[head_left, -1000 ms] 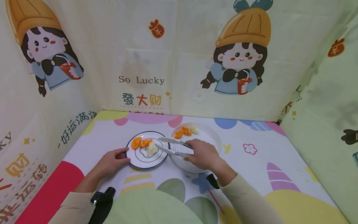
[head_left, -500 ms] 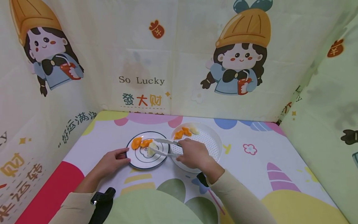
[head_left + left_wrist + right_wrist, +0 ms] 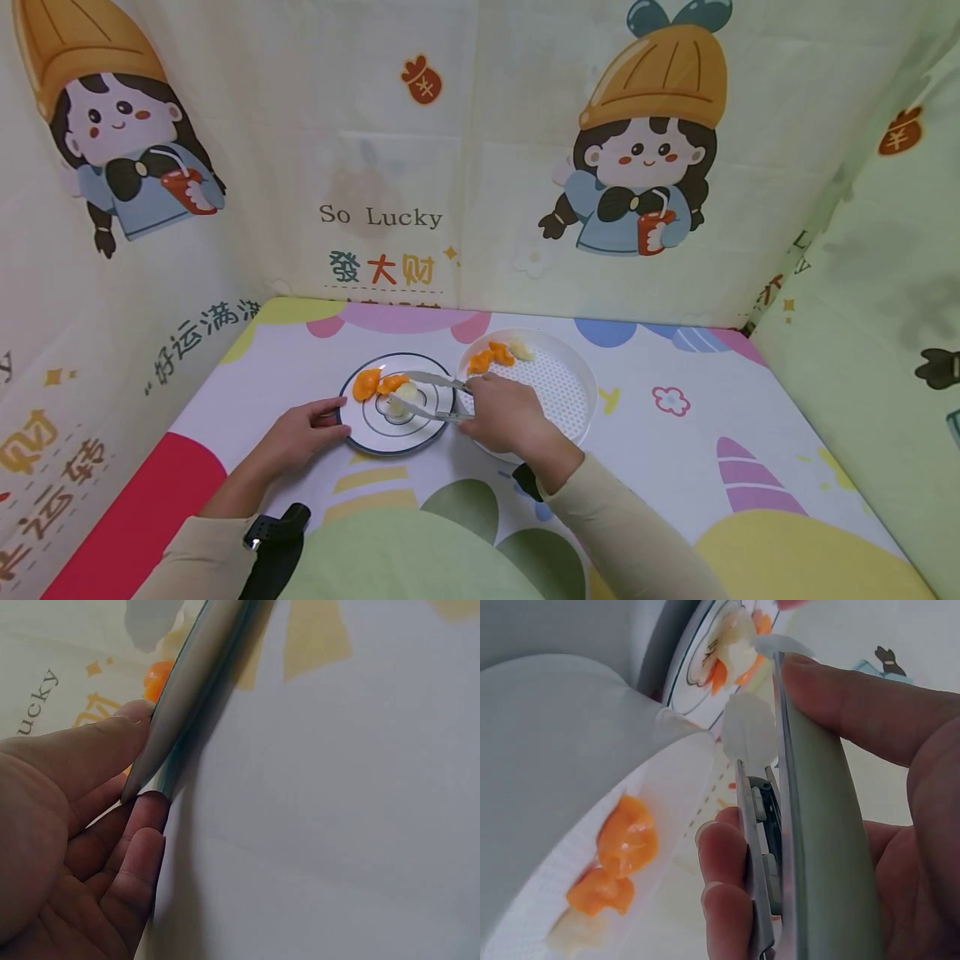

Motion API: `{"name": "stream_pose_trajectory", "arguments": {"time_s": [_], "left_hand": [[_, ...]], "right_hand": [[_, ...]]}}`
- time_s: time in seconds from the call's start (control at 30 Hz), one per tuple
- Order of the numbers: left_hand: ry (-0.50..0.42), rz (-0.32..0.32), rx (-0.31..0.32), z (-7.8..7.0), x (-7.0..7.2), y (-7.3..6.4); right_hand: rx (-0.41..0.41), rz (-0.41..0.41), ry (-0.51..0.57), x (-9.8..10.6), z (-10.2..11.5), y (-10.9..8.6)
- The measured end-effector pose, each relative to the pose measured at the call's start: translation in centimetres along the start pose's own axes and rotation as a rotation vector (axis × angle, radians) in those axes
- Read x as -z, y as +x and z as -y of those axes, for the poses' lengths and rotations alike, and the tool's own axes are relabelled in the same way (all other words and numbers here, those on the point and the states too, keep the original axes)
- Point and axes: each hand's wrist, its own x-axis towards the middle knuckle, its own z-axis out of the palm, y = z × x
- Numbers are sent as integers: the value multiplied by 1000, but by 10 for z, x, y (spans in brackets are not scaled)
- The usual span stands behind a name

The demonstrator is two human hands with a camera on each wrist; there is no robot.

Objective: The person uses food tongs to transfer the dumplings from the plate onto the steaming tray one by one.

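Observation:
My left hand (image 3: 309,429) pinches the left rim of a white plate (image 3: 390,442) with dark blue rings, thumb on top and fingers beneath in the left wrist view. My right hand (image 3: 510,412) grips a pair of tongs (image 3: 821,825) with pale tips and a pale green and metal handle. The tongs' tips reach over the plate on either side of a pale, whitish piece (image 3: 405,400). Beside it on the plate lie two orange pieces, one rounded (image 3: 366,384) and one smaller (image 3: 392,383).
A round white tray (image 3: 581,375) with a perforated base stands right of the plate, partly behind my right hand. At its back left lie orange pieces (image 3: 480,361) and a pale piece (image 3: 521,349). Printed cloth walls rise behind the patterned table (image 3: 645,467).
My right hand has moved left with the tongs, bringing their tips from the pale piece's right side to around it. My left hand keeps its hold on the plate.

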Motion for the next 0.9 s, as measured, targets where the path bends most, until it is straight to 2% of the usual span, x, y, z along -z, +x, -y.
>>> {"name": "stream_pose_trajectory", "arguments": {"time_s": [0.3,0.53,0.9], "left_hand": [[7,4,3,-2,1,-1],[6,9,2,0,1,1],[15,4,-6,2,0,0]], "right_hand": [[-1,-8,-4,-3,4,1],[37,-28,-2,-5,3,0],[60,0,-40,-3,-3,-4]]}}
